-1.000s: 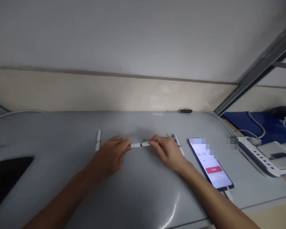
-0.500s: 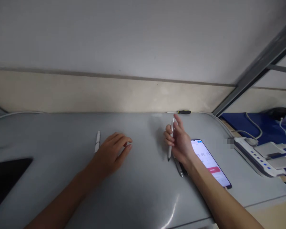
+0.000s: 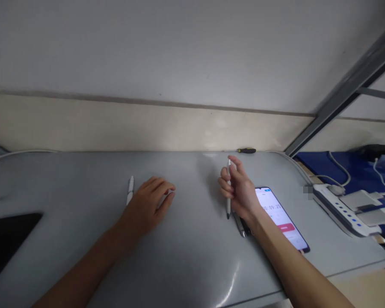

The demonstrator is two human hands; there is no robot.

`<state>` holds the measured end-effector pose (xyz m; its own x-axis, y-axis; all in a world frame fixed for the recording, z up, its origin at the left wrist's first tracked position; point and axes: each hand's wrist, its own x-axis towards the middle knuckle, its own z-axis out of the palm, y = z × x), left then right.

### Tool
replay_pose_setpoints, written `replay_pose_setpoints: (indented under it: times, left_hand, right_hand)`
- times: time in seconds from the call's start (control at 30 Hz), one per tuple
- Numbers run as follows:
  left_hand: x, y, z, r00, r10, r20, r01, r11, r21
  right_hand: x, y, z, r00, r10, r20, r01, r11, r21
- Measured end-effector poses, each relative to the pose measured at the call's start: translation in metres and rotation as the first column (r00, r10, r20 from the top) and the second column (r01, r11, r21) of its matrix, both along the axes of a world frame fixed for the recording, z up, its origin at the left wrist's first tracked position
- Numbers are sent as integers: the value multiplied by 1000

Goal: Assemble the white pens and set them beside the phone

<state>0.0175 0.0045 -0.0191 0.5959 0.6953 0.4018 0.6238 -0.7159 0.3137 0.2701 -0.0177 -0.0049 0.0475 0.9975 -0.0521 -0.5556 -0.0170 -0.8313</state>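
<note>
In my right hand (image 3: 239,188) a white pen (image 3: 229,201) stands nearly upright, its dark tip pointing down and its upper end by my thumb and forefinger. Under that wrist lie a grey pen (image 3: 239,225) and something dark, partly covered by the arm. My left hand (image 3: 154,199) rests palm down over the grey desk (image 3: 192,256), fingers loosely bent and apart from the thumb, with nothing in it. Just left of it lies another white pen (image 3: 130,188), its lower end hidden behind the hand.
A phone (image 3: 282,218) with a lit timer screen lies right of my right forearm. Farther right sits a white power strip (image 3: 343,211) with plugs and cables. A screwdriver (image 3: 246,150) lies along the wall. At the left edge is a black flat object (image 3: 13,239).
The pen in my right hand has swung from a slant to nearly upright, and the forefinger has curled over its top. My left hand has hardly moved; the whole view has shifted slightly.
</note>
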Motion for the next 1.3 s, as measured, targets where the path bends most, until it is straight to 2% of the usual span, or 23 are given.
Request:
replay_pose_setpoints:
  times: [0.13,0.37,0.47,0.6,0.67,0.73,0.83,0.93,1.0,1.03,1.07,1.13,1.2,1.3]
  left_hand:
    - [1,0,1,1000,11,-10,-11,1000,-7]
    - [0,1,-1,1000,-7,-8,7,1000,4]
    - [-1,1,-2,1000,-1,-15,1,1000,0]
    - [-1,1,-1,1000,3,-26,-3,1000,0]
    - [-1,1,-1,1000,-5,-25,6,1000,4]
    - [0,1,0,1000,-14,-26,14,1000,-3]
    - [0,0,2,999,-16,-34,16,1000,-9]
    - [1,0,3,999,-11,-40,11,1000,0]
    - [0,1,2,998,26,-63,-24,1000,19]
    - [0,2,2,994,68,-82,-65,997,40]
    - [-1,3,1,987,123,-106,-116,991,67]
    - [-4,4,0,953,261,-151,-241,961,137]
    - [-9,6,-1,901,391,-185,-357,914,195]
    - [-14,9,-4,836,501,-224,-455,861,226]
  right_hand:
    - [0,0,-1,997,-12,70,12,1000,2]
    - [1,1,-2,998,-29,48,28,1000,13]
    - [2,0,-2,997,2,77,-2,1000,-2]
    - [3,0,-3,971,72,226,-68,997,-24]
    - [3,0,-4,931,77,357,-79,997,-8]
    - [4,0,-6,831,28,555,-53,998,30]
    - [7,2,-11,557,-118,822,13,991,133]
    - [13,4,-17,243,-200,949,45,980,195]
    - [16,5,-20,49,-173,984,79,982,169]
    - [17,6,-22,-22,-146,989,98,984,148]
    - [18,6,-23,-74,-123,990,113,985,131]
    - [20,6,-25,-127,-93,988,122,987,108]
    - [21,6,-26,-141,-85,986,114,988,101]
    - [22,6,-27,-132,-101,986,100,988,115]
